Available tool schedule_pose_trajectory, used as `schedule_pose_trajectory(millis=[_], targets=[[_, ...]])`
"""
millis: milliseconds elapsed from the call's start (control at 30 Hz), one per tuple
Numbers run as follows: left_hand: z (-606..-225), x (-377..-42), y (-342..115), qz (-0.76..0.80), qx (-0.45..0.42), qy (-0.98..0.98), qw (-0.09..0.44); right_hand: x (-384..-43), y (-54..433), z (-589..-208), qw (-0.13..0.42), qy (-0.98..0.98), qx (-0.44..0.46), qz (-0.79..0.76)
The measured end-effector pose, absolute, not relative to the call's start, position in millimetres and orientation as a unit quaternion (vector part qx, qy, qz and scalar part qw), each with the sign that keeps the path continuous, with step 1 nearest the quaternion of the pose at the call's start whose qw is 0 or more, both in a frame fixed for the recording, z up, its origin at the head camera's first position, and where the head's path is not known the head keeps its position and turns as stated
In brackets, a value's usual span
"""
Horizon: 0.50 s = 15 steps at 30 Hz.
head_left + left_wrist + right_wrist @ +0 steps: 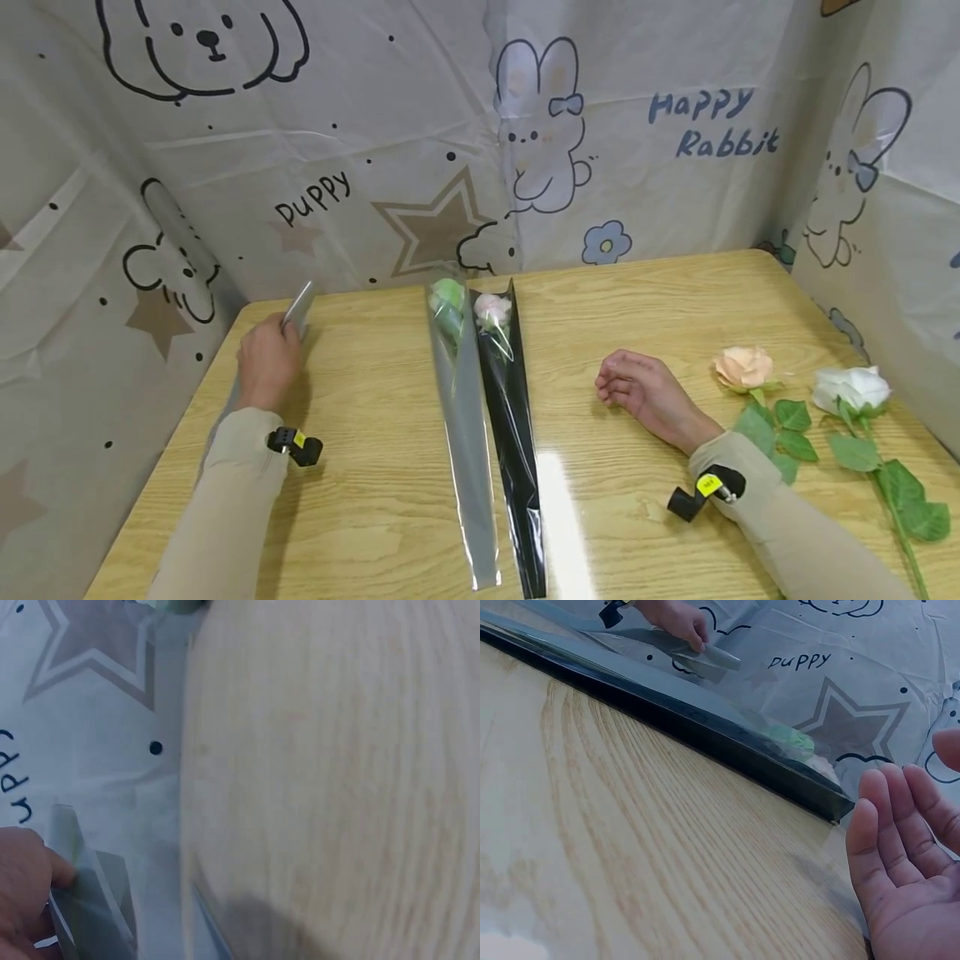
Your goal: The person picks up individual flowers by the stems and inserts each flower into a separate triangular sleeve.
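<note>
The cloth [420, 92] bears "puppy" [312, 198] in black and "Happy Rabbit" [714, 123] in blue — yellow labels [708, 484] on the wrist cameras [682, 505] are illegible.

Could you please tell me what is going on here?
A person's left hand holds a grey flower sleeve at the left of the wood-grain table, while the right hand holds nothing. Between the hands, a green flower and a pink flower lie wrapped side by side. A peach rose and a white rose lie unwrapped on the right.

Beige sleeves [225, 508] carry yellow-labelled black wrist cameras [683, 504].
</note>
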<state>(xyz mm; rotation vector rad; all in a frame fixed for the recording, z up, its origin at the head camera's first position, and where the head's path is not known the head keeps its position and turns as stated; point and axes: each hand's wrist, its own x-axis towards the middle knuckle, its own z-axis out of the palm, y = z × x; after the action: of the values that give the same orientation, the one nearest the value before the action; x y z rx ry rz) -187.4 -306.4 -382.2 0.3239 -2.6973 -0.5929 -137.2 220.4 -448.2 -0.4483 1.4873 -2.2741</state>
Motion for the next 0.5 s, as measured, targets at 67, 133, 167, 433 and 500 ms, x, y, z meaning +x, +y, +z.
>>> schedule_pose_trajectory(millis=[67, 133, 167, 433, 500], targets=[[-378.5, -187.6, -302.4, -0.21, 0.111, -0.954, 0.18, -137.3, 221.0, -448.1, 0.193, 0.53, -0.16, -0.81], [-375.0, -187.1, -298.0, -0.211, 0.108, -0.954, 0.184, -137.3, 221.5, -448.2, 0.194, 0.531, -0.162, -0.809], [-373.1, -186.6, -295.7, -0.211, 0.106, -0.954, 0.186, -137.3, 221.7, -448.2, 0.194, 0.531, -0.163, -0.808], [-358.9, -181.3, -277.1, -0.19, 0.057, -0.955, 0.219, -137.1, 221.9, -449.5, 0.193, 0.532, -0.167, -0.808], [-354.9, -180.4, -269.2, -0.183, 0.041, -0.954, 0.235, -137.1, 221.8, -449.5, 0.193, 0.531, -0.166, -0.808]])
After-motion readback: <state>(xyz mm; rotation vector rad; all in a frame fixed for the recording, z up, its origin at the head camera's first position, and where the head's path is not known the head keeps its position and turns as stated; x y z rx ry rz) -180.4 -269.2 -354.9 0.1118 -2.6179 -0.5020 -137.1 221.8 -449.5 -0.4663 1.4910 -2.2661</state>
